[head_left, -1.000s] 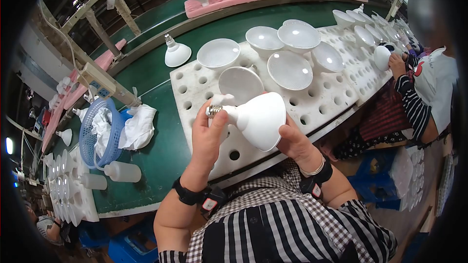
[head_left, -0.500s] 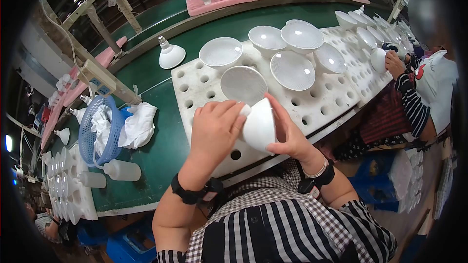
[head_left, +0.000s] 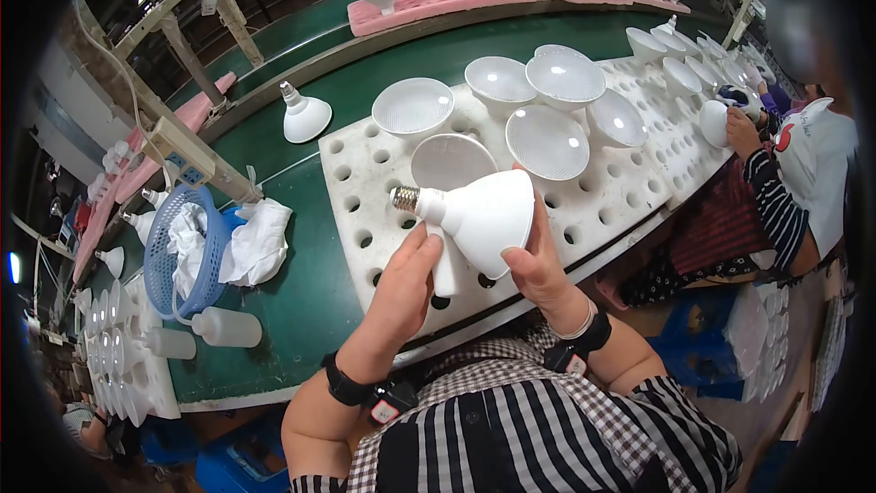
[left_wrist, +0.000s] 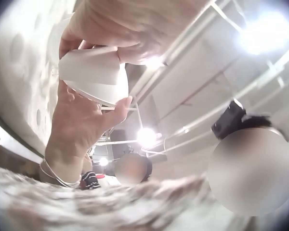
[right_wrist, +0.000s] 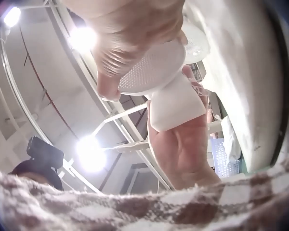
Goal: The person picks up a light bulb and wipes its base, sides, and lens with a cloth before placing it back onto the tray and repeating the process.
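Note:
A white reflector bulb (head_left: pixel 493 210) lies tilted between the hands in the head view, its metal screw base (head_left: pixel 405 198) pointing left. My right hand (head_left: pixel 546 272) holds it by the wide end, with the thumb at the rim and the other fingers behind. Just below the bulb's neck, my left hand (head_left: pixel 400 285) grips a flat white cloth-like piece (head_left: pixel 447 267) that hangs down. The right wrist view shows this piece across the left palm, close under the bulb's ribbed lens (right_wrist: pixel 151 70).
A white foam board (head_left: pixel 360 210) full of holes holds several bulbs, lens up. One bulb (head_left: pixel 305 117) stands on the green belt (head_left: pixel 274 155). At left are a blue basket (head_left: pixel 169 265) with white cloths, and squeeze bottles (head_left: pixel 228 327). Another person (head_left: pixel 803 164) handles a bulb at right.
My left hand has come off the bulb's neck and lowered with the white piece, exposing the screw base. The bulb on the green belt has shifted left.

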`<state>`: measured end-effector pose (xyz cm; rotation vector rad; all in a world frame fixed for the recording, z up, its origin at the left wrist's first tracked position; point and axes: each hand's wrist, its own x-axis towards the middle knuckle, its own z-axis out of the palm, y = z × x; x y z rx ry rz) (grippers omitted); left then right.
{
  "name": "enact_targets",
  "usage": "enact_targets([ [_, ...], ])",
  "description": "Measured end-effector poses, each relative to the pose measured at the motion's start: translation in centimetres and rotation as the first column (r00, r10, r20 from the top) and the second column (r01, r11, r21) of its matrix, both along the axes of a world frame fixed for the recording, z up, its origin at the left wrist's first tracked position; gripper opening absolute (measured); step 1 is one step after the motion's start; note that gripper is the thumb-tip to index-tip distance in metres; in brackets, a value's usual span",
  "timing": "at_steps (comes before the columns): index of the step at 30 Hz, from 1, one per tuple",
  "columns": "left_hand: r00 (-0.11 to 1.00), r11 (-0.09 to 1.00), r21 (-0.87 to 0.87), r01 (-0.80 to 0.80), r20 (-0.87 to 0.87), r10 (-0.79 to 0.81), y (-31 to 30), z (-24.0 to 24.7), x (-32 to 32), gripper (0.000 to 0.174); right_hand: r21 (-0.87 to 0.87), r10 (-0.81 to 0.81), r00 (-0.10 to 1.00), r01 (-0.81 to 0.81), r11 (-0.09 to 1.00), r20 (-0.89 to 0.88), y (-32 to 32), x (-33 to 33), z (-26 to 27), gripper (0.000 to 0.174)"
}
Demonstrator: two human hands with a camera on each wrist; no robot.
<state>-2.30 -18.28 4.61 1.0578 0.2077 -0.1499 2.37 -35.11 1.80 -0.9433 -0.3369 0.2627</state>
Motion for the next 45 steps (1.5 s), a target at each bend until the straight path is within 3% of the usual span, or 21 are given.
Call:
enact_targets([
  [2,0.996,0.995,0.071,0.063,0.060,-0.067,0.4,0.4,-0.8,0.044,-0.058,-0.058,0.993,0.064,0.996,0.102,0.1,0.0,0.2,0.116],
  [4,0.951,0.854,0.521,0.008,0.260,-0.167,0.4,1.4,-1.3,0.043,-0.129,-0.121,0.944,0.167,0.978,0.306,0.1,-0.2,0.5,0.119],
  [5,0.951,0.853,0.521,0.009,0.259,-0.168,0.3,1.5,-1.5,0.043,-0.129,-0.122,0.945,0.168,0.977,0.304,0.0,-0.2,0.7,0.119],
  [7,0.781,0.506,0.779,-0.370,0.556,-0.286,0.2,1.7,-1.8,0.044,-0.097,-0.168,0.951,0.199,0.975,0.259,-0.1,0.2,1.3,0.117],
  [8,0.779,0.505,0.780,-0.371,0.557,-0.288,0.1,2.3,-1.9,0.044,-0.094,-0.169,0.951,0.199,0.975,0.260,-0.2,0.3,1.1,0.117],
  [11,0.542,0.116,0.712,-0.692,0.620,-0.568,-0.5,3.7,-1.8,0.041,-0.014,-0.131,0.982,0.134,0.991,0.133,-0.3,0.1,0.8,0.113],
  [15,0.519,-0.133,0.552,-0.823,0.636,-0.571,1.2,2.9,0.6,0.038,0.044,0.012,0.998,-0.009,0.999,-0.057,-0.7,-1.1,1.5,0.107],
  [18,0.582,-0.151,0.584,-0.797,0.679,-0.447,3.4,1.8,2.3,0.039,-0.004,0.048,0.994,-0.049,0.999,-0.101,-1.5,-1.1,1.6,0.100],
  [21,0.599,0.061,0.623,-0.780,0.770,-0.218,5.0,1.2,3.3,0.037,0.045,0.151,0.972,-0.145,0.988,-0.180,-2.1,-1.1,1.8,0.091],
  [26,0.453,-0.077,0.526,-0.847,0.637,-0.624,2.1,4.0,0.0,0.039,0.137,0.275,0.908,-0.243,0.960,-0.316,-2.0,-0.9,2.2,0.080],
  [30,0.554,-0.033,0.594,-0.804,0.727,-0.405,5.2,2.1,2.8,0.040,0.122,0.333,0.873,-0.309,0.943,-0.355,-1.9,-0.8,2.1,0.079],
  [31,0.604,0.126,0.656,-0.744,0.741,-0.294,6.0,2.1,3.0,0.038,0.177,0.373,0.844,-0.328,0.928,-0.386,-2.1,-0.6,2.2,0.079],
  [32,0.604,0.129,0.657,-0.743,0.741,-0.295,5.8,1.8,2.9,0.038,0.232,0.412,0.811,-0.343,0.910,-0.416,-2.4,-0.6,2.3,0.079],
  [33,0.702,0.654,0.579,-0.487,0.705,-0.102,5.2,1.9,2.5,0.038,0.220,0.438,0.798,-0.379,0.899,-0.414,-2.2,-0.7,2.9,0.082],
  [34,0.829,0.966,0.211,-0.152,0.559,0.008,4.9,2.0,1.9,0.038,0.222,0.436,0.797,-0.375,0.900,-0.418,-2.1,-0.6,2.9,0.082],
  [36,0.868,0.972,0.226,-0.066,0.494,-0.056,5.1,2.1,1.2,0.042,0.267,0.521,0.719,-0.448,0.853,-0.460,-1.8,-0.4,2.9,0.086],
  [38,0.903,0.815,0.559,-0.153,0.413,-0.114,5.3,2.3,0.9,0.046,0.316,0.584,0.666,-0.491,0.812,-0.464,-1.8,-0.1,2.0,0.089],
  [40,0.908,0.829,0.526,-0.190,0.416,-0.056,4.8,1.8,1.2,0.040,0.365,0.643,0.609,-0.529,0.766,-0.465,-1.7,0.0,0.9,0.091],
  [42,0.957,0.903,0.388,-0.187,0.278,0.079,4.3,2.1,1.2,0.035,0.207,0.470,0.819,-0.422,0.882,-0.329,-1.2,0.0,0.1,0.086],
  [43,0.958,0.902,0.389,-0.187,0.277,0.079,4.1,2.1,1.4,0.035,0.208,0.470,0.819,-0.422,0.882,-0.330,-1.1,-0.2,-0.2,0.086],
  [45,0.963,0.922,0.309,-0.233,0.207,0.174,3.8,2.3,1.6,0.034,-0.136,0.233,0.972,-0.231,0.963,0.000,-0.9,-0.6,-0.6,0.110],
])
